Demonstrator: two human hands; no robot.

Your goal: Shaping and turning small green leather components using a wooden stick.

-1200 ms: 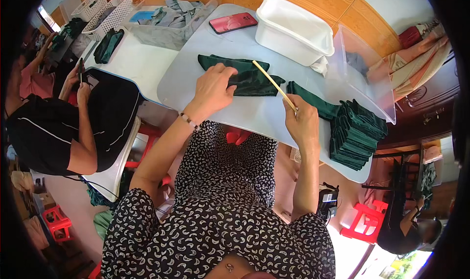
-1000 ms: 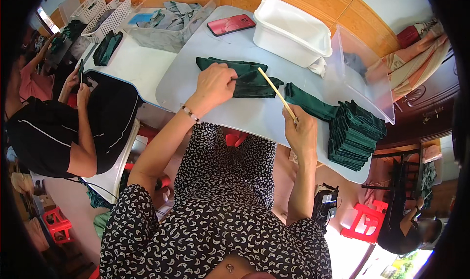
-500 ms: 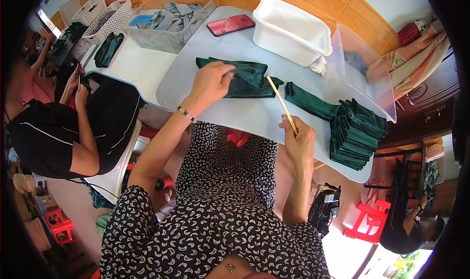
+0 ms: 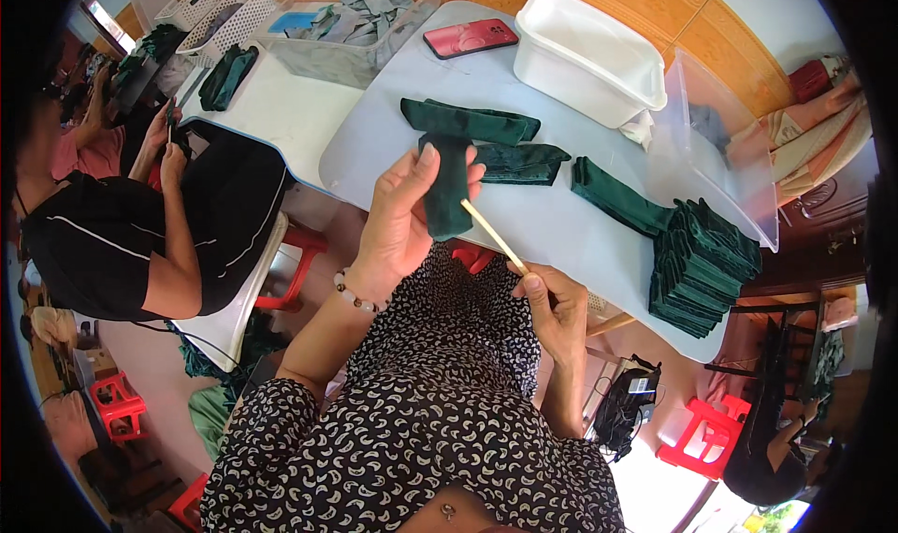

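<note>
My left hand (image 4: 400, 206) is closed on a dark green velvet strip (image 4: 447, 187), raised above the near edge of the light table and hanging across the fingers. My right hand (image 4: 554, 313) grips a thin pale wooden stick (image 4: 496, 236). The stick's far tip meets the strip's lower right edge; whether it is inside the cloth I cannot tell. Beyond my left hand, a folded green velvet piece (image 4: 472, 122) lies on the table, with another green piece (image 4: 519, 163) just nearer. To the right, a single green strip (image 4: 619, 196) leads to a tall stack of green velvet strips (image 4: 703, 266).
A white plastic tub (image 4: 587, 61), a red phone (image 4: 470, 37) and a clear bin (image 4: 711, 159) stand along the back. On the left, a co-worker in black (image 4: 112, 252) sits beside another table (image 4: 309, 112). A red stool (image 4: 706, 435) is on the floor at right.
My left hand has lifted a green strip off the table and drawn it nearer, palm turned up. My right hand has brought the stick lower and left, to the strip's edge.
</note>
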